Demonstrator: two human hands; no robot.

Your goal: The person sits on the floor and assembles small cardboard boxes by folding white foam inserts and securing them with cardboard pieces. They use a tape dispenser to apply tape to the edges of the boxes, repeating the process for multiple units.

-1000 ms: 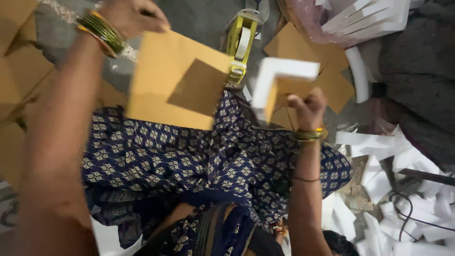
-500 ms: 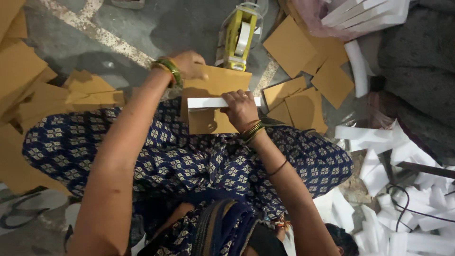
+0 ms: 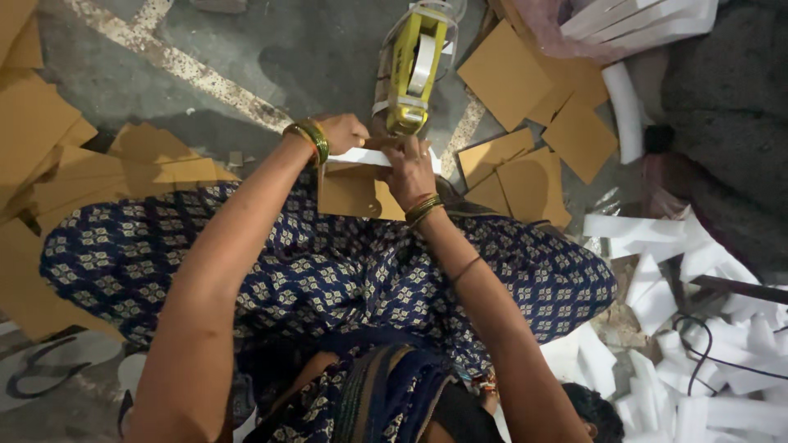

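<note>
I sit on the floor with a blue patterned cloth over my knees. My left hand (image 3: pixel 343 131) grips the left end of a white foam piece (image 3: pixel 361 156) wrapped in a folded brown cardboard sheet (image 3: pixel 349 193). My right hand (image 3: pixel 408 168) presses on the right end of the same bundle, fingers closed over it. A yellow tape dispenser (image 3: pixel 414 70) stands on the floor just beyond both hands, nearly touching the bundle. Green bangles sit on both wrists.
Loose brown cardboard sheets lie at the left (image 3: pixel 49 156) and at the upper right (image 3: pixel 533 98). White foam strips (image 3: pixel 689 271) are heaped at the right, with more foam (image 3: pixel 632 16) at the top right. The concrete floor (image 3: pixel 246 49) carries a painted line.
The cardboard sheet came down from arm's length onto my knees and got folded around the foam piece. Both hands drew together on the bundle, now just under the tape dispenser.
</note>
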